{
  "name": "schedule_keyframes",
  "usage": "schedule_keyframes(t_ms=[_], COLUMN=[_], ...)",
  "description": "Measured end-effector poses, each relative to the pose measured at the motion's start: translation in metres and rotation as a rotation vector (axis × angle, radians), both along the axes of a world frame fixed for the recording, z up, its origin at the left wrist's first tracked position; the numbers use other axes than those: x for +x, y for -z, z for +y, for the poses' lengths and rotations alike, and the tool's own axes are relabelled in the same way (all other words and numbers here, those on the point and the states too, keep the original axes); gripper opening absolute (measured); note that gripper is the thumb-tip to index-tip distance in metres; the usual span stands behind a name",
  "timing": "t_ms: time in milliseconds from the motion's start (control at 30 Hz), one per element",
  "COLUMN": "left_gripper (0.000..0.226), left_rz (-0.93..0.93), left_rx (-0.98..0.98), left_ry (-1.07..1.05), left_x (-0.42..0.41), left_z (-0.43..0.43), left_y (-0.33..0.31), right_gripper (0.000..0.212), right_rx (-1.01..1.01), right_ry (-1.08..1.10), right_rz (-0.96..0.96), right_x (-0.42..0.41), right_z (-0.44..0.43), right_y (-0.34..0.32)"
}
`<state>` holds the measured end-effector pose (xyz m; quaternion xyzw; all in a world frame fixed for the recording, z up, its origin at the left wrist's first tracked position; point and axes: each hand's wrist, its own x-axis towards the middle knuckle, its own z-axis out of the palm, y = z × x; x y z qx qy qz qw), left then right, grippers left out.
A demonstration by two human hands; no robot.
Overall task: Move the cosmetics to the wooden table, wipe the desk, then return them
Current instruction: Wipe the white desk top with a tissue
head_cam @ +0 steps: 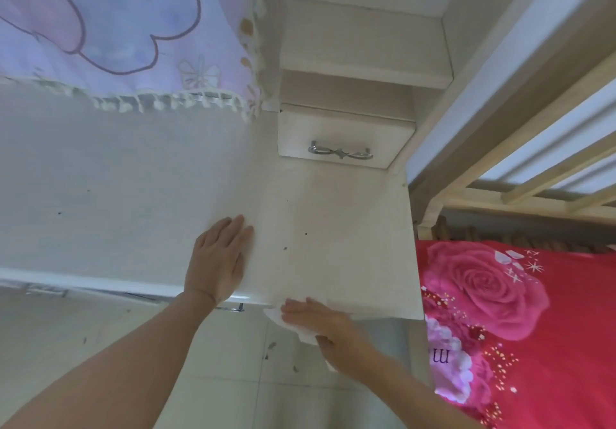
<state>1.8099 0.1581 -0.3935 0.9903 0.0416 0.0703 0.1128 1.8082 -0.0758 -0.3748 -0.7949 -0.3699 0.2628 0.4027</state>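
The white desk (pixel 333 215) fills the middle of the head view, with a few dark specks on its bare top. My left hand (pixel 218 258) lies flat on the desk near its front edge, fingers straight. My right hand (pixel 321 323) is at the front edge, a little to the right, holding a white tissue (pixel 301 328) that hangs over the edge; the thumb is under the tissue and the fingers lie on top. No cosmetics are in view.
A small drawer with a metal handle (pixel 340 152) sits at the back of the desk under shelves. A lilac tasselled cloth (pixel 126 28) hangs at the back left. A bed with a red rose cover (pixel 520 322) and a wooden rail stands at the right. Tiled floor lies below.
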Motion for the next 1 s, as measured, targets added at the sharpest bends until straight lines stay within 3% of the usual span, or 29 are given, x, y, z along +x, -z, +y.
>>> schedule_keyframes(t_ms=[167, 300, 400, 533, 667, 800, 867, 1000], left_gripper=[0.046, 0.046, 0.046, 0.046, 0.05, 0.048, 0.048, 0.047], left_rz=[-0.005, -0.01, -0.006, -0.007, -0.005, -0.006, -0.01, -0.039], left_rx=[0.02, 0.046, 0.043, 0.035, 0.006, 0.005, 0.008, 0.009], left_ry=[-0.02, -0.04, -0.032, -0.041, -0.081, -0.079, -0.075, -0.055], left_x=[-0.001, 0.0, -0.001, -0.001, -0.001, 0.0, -0.001, -0.001], left_z=[0.0, 0.0, 0.001, 0.0, -0.003, -0.004, -0.003, -0.002], left_y=[0.0, 0.0, 0.0, -0.001, -0.003, -0.003, -0.001, 0.0], right_gripper=[0.065, 0.056, 0.059, 0.058, 0.041, 0.023, 0.033, 0.055], right_rx=[0.086, -0.09, -0.242, -0.288, -0.092, 0.074, 0.098, 0.077], right_ry=[0.444, 0.604, 0.429, 0.023, -0.377, -0.66, -0.494, 0.1], right_rz=[-0.241, -0.239, -0.269, -0.405, -0.686, -0.646, -0.627, -0.525], right_x=[0.093, 0.169, 0.184, 0.151, 0.073, 0.031, 0.036, 0.104], right_z=[-0.022, -0.022, -0.005, 0.022, 0.021, 0.007, 0.002, -0.001], right_y=[-0.029, -0.022, 0.003, 0.015, 0.013, 0.013, 0.007, -0.017])
